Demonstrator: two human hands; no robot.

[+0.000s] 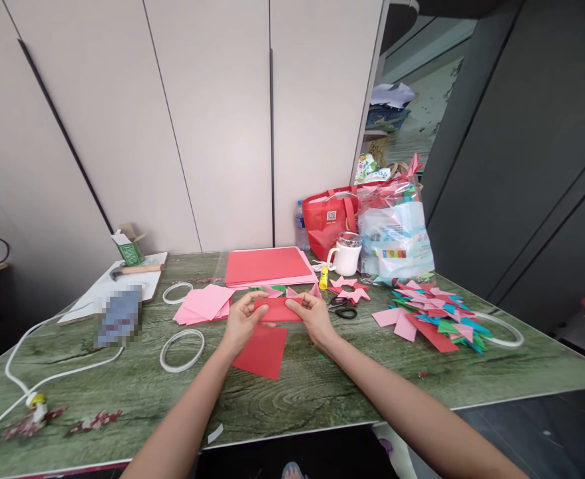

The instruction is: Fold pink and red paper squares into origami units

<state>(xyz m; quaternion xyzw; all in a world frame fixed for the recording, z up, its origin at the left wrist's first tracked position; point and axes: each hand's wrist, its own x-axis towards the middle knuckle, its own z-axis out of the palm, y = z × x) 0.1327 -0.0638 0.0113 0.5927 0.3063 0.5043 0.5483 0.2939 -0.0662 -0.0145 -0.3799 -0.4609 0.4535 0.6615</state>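
Between my two hands is a folded strip of red paper point(278, 310), held level above the table. My left hand point(245, 322) pinches its left end, thumb on top. At the right end, my right hand point(316, 319) grips it the same way. Below them a square red sheet point(265, 352) lies flat on the table. Folded pink and green paper pieces point(272, 291) show just behind the strip, partly hidden by it. A stack of pink paper squares point(205, 304) is left of my left hand, and black-handled scissors point(345, 311) lie right of my right hand.
Large red and pink sheets point(265, 266) lie at the back. A yellow glue stick point(323, 278), white mug point(347, 258), red bag point(329, 223) and plastic bag point(396, 239) stand back right. Folded papers point(436, 309) heap at right; a hammer point(137, 269) and white rings point(182, 350) lie left.
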